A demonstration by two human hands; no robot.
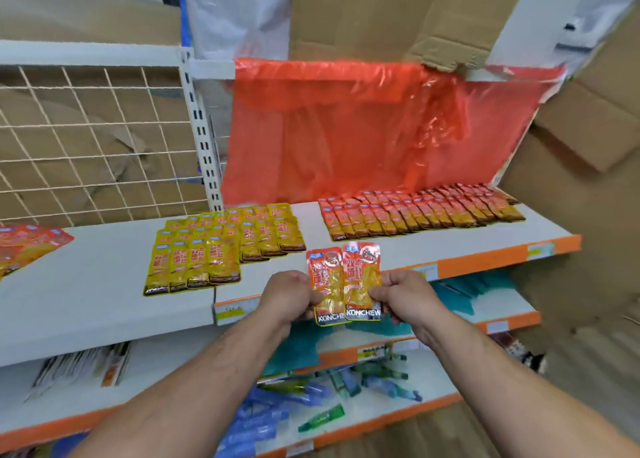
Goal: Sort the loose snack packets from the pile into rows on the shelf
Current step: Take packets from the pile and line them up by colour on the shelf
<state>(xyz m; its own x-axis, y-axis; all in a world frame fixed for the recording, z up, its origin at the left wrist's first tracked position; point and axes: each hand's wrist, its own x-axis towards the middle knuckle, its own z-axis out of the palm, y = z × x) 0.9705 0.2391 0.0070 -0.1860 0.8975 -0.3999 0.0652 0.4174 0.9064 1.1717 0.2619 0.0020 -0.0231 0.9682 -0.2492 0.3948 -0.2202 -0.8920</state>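
Before the shelf [104,267], your left hand [287,294] and right hand [401,293] pinch two orange packets [344,281]; next, lay them beside the orange rows [415,211].

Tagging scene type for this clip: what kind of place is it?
Probably a shop or its stockroom: a white shelf with an orange price-label strip, yellow packets and red packets laid in rows, and cardboard boxes stacked behind.

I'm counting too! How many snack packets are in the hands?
2. The left packet is pinched by the left hand, the right packet by the right hand, side by side. Others may hide behind.
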